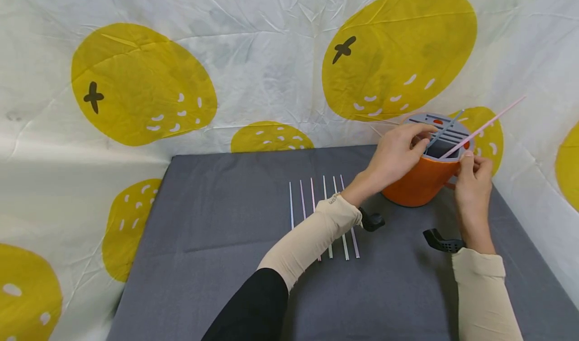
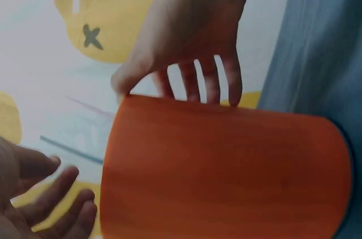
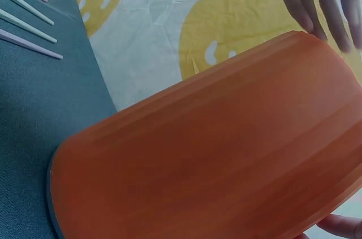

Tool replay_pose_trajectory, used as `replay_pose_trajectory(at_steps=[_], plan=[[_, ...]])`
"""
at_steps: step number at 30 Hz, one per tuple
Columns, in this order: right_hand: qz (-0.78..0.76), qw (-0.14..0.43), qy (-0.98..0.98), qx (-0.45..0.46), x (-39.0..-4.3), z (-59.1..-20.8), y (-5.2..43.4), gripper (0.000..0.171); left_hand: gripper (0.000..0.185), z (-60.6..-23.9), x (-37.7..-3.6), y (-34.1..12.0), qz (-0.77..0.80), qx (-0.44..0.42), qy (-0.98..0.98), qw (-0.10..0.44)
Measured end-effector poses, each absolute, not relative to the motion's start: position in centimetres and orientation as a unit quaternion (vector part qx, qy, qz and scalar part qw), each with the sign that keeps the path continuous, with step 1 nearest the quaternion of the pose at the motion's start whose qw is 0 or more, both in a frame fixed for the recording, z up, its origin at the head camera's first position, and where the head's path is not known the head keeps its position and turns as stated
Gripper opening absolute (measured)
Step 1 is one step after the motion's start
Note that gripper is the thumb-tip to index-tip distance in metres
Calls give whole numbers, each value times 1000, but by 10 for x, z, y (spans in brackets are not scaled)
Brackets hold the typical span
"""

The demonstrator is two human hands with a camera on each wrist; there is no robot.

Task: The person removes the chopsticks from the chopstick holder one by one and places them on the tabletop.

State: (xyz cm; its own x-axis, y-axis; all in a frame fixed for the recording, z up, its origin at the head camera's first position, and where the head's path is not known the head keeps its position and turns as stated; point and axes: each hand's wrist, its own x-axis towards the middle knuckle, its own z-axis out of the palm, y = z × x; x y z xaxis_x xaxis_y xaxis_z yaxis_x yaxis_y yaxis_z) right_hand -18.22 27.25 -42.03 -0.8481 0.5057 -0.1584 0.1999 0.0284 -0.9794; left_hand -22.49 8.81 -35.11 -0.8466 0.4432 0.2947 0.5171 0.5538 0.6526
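An orange utensil holder (image 1: 416, 177) with a grey slotted top (image 1: 427, 117) stands at the back right of the table. A blue-grey chopstick (image 1: 448, 125) and a pink chopstick (image 1: 495, 119) lean out of its open front section. My left hand (image 1: 400, 147) hovers at the rim beside the blue-grey chopstick; its fingers are loosely bent and apart in the left wrist view. On the right side, my right hand (image 1: 474, 190) holds the holder, thumb at the rim and fingers (image 2: 209, 81) behind the wall. Several pastel chopsticks (image 1: 324, 190) lie side by side on the cloth, partly hidden under my left forearm.
A dark grey cloth (image 1: 217, 205) covers the table. Behind it and at the sides hangs a white sheet (image 1: 253, 69) with yellow fruit prints, close to the holder. Black wrist mounts (image 1: 373, 220) stick out below both wrists.
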Motion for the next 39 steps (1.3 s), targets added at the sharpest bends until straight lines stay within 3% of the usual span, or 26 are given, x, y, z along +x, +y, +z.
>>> replay_pose_trajectory(at_steps=[9,22,39], plan=[[649,117,-710,-247,-184,-419,270,22,33,-352,-235,117,-302,-190,-932,60],[651,130,-706,-246,-186,-418,269,20,24,-364,-243,139,-222,-152,-956,118],[666,121,-693,-248,-182,-418,272,21,27,-359,-236,125,-276,-205,-933,102]])
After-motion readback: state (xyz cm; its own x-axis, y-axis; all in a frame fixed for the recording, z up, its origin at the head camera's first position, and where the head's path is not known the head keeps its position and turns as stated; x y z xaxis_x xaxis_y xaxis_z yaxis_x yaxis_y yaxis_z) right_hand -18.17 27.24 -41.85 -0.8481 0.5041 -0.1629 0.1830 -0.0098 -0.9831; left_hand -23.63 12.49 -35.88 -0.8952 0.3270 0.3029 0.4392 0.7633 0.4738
